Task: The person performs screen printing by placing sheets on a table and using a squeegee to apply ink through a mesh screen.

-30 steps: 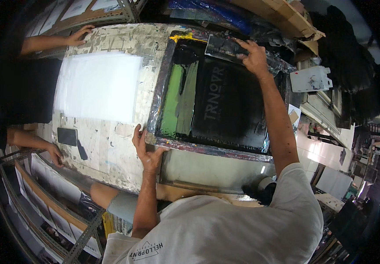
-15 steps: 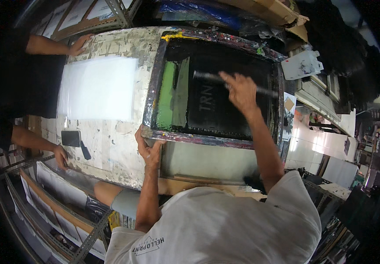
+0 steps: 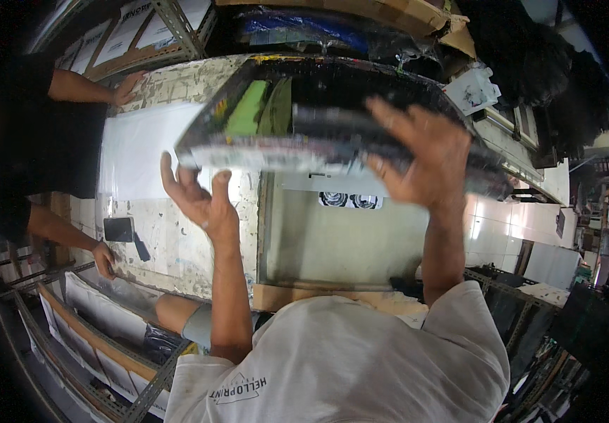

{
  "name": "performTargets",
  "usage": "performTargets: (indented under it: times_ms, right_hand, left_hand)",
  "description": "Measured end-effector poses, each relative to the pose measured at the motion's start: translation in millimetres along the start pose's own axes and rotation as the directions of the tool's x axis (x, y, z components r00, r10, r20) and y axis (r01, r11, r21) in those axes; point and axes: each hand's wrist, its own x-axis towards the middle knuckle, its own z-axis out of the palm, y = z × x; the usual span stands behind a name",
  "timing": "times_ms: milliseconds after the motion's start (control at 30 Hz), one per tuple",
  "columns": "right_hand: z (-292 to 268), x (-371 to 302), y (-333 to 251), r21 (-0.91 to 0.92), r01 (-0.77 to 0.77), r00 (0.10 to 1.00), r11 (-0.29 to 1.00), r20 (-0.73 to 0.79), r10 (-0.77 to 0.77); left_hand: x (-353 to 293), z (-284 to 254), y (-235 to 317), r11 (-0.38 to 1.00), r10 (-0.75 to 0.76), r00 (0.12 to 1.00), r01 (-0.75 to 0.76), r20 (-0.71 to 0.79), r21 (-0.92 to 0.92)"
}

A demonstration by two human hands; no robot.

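A screen-printing frame (image 3: 248, 156) is tilted up, its near edge raised off the pale printing board (image 3: 346, 247). Its black mesh carries a green strip (image 3: 248, 109) at the left. My left hand (image 3: 205, 204) is at the near left corner, fingers spread and thumb apart; the fingertips seem to touch the frame's edge, though blur hides the contact. Over the mesh, my right hand (image 3: 428, 155) grips a dark, blurred squeegee (image 3: 329, 118), fingers stretched across it and thumb on the near side. Below the raised edge, a white piece with two round black prints (image 3: 350, 200) shows on the board.
White sheets (image 3: 135, 155) lie on the paint-stained table (image 3: 177, 261) to the left. A co-worker's hands (image 3: 128, 89) rest at its left side. A dark flat object (image 3: 118, 230) lies nearby. A white container (image 3: 473, 90) stands at the back right; racks (image 3: 100, 324) fill the lower left.
The frame's near edge has risen from lying flat, uncovering the printed piece. My left hand has moved left and its fingers have spread. My right hand has shifted right and nearer with the squeegee.
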Motion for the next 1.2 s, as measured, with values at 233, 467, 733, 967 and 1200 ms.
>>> performTargets:
  times_ms: [233, 467, 733, 967, 1200]
  right_hand:
    - [-23.2, 89.1, 41.2, 0.017, -0.001, 1.000, 1.000, 0.011, 0.001]
    - [-42.5, 112.0, 33.4, 0.070, -0.102, 0.995, 0.992, -0.017, 0.103]
    - [-44.0, 123.5, 38.0, 0.162, -0.185, 0.982, 0.969, 0.078, 0.175]
    - [-24.7, 109.0, 63.3, -0.063, -0.160, 0.987, 0.985, -0.005, 0.160]
    - [-26.1, 113.7, 61.1, -0.051, -0.133, 0.990, 0.990, -0.044, 0.131]
  left_hand:
    - [-65.6, 0.3, -112.1, 0.559, -0.272, 0.921, -0.084, 0.278, 0.825]
    - [-103.8, 17.6, -133.5, 0.607, -0.144, 0.894, -0.259, 0.424, 0.751]
    - [-48.8, 16.2, -98.7, 0.768, 0.016, 0.947, -0.217, 0.320, 0.603]
    - [17.4, -100.7, -107.1, 0.737, -0.006, 0.985, -0.112, 0.171, 0.667]
    - [64.7, -232.8, -122.1, 0.595, 0.030, 0.987, 0.109, -0.157, 0.796]
